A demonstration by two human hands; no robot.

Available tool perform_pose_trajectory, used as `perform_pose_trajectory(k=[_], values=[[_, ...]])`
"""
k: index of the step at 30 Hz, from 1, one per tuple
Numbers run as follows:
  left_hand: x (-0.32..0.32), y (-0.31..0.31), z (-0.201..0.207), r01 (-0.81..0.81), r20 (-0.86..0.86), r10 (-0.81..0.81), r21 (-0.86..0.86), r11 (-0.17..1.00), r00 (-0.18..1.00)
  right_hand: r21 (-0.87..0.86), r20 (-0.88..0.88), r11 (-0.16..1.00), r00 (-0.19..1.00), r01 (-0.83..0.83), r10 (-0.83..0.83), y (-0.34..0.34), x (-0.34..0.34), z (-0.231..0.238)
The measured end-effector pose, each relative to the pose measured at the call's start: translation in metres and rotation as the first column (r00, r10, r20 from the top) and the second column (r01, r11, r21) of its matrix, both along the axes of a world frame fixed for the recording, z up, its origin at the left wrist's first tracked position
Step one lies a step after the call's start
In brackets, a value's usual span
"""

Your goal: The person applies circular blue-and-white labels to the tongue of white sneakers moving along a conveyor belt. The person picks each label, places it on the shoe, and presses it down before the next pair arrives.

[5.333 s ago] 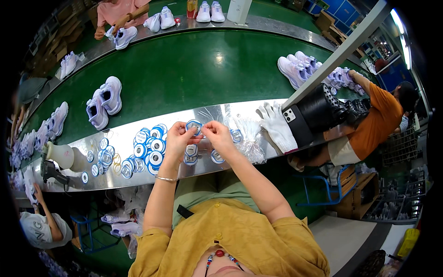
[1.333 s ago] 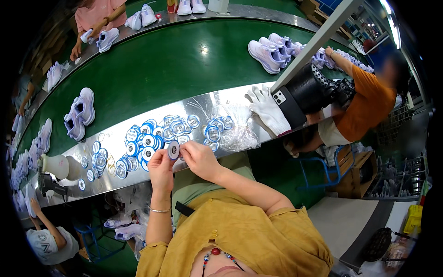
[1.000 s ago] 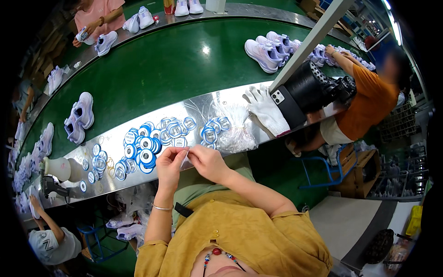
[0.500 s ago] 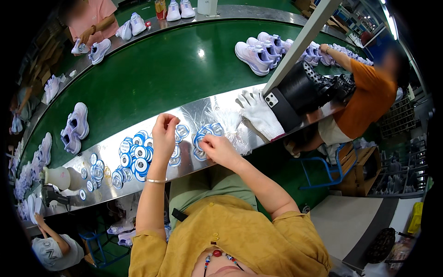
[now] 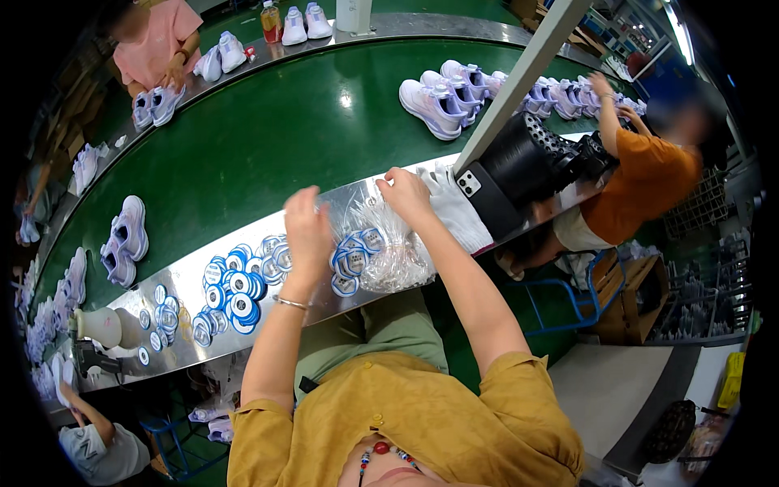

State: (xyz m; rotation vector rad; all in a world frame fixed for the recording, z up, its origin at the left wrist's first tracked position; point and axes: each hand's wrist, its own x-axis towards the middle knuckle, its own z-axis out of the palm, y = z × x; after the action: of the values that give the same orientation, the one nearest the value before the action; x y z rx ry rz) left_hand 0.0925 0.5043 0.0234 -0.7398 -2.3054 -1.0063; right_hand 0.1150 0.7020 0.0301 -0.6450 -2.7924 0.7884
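1. Both hands were together a second ago, pinching something small; now they are apart — the right hand (image 5: 410, 197) has gone from the tags to the upper end of the clear strands (image 5: 399, 261), the left hand (image 5: 308, 235) rightward along the bench (image 5: 173, 357).
2. Nearest are the yellow shirt (image 5: 406, 406) and green trousers (image 5: 369, 329), below the bench edge.
3. Left hand: blurred, fingers loosely bent, raised beside the main pile of blue-rimmed tags (image 5: 241, 284). Whether anything is in it, I cannot tell.
4. Right hand: fingers curled part-way, tips at the strand ends. I cannot tell if a strand is caught; the change puts it at the strands instead of the tags.
5. Between the hands lies a second cluster (image 5: 355, 258) of tags, against the strand bundle; a smaller group (image 5: 166, 316) sits left of the main pile. Right of the strands, a white glove (image 5: 461, 217) lies partly behind the right forearm — a dark phone (image 5: 497, 207) just beyond it.
6. Farther off, a shoe pair (image 5: 126, 237) and a shoe row (image 5: 442, 101) stand on the green belt (image 5: 284, 130).
7. Across it, a worker in pink (image 5: 160, 39) has hands at two shoes now set down side by side.
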Motion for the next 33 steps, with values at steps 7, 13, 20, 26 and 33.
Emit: perform_pose_trajectory(k=[7, 13, 20, 26, 33], values=[[0.073, 0.04, -0.015, 0.454, 0.203, -0.42, -0.168, 0.875, 0.884, 0.012, -0.044, 0.989, 0.988, -0.145, 0.146, -0.006, -0.008, -0.009], [0.081, 0.039, -0.032, 0.457, 0.225, -0.407, -0.26, 0.851, 0.885, -0.623, -0.67, 0.647, 0.726, -0.44, -0.151, -0.013, 0.014, 0.027], [0.07, 0.005, -0.012, 0.299, 0.189, -0.296, 0.014, 0.954, 0.936, -0.909, -0.416, 0.122, 0.879, -0.398, -0.232, -0.033, 0.046, 0.057], [0.023, -0.059, -0.015, 0.016, 0.18, 0.048, -0.337, 0.941, 0.983, -0.94, -0.249, 0.252, 0.967, -0.229, -0.049, -0.07, 0.067, 0.036], [0.004, -0.063, -0.013, 0.119, 0.475, 0.0, -0.219, 0.969, 0.88, -0.861, -0.309, 0.395, 0.946, -0.32, 0.093, -0.097, 0.066, 0.037]])
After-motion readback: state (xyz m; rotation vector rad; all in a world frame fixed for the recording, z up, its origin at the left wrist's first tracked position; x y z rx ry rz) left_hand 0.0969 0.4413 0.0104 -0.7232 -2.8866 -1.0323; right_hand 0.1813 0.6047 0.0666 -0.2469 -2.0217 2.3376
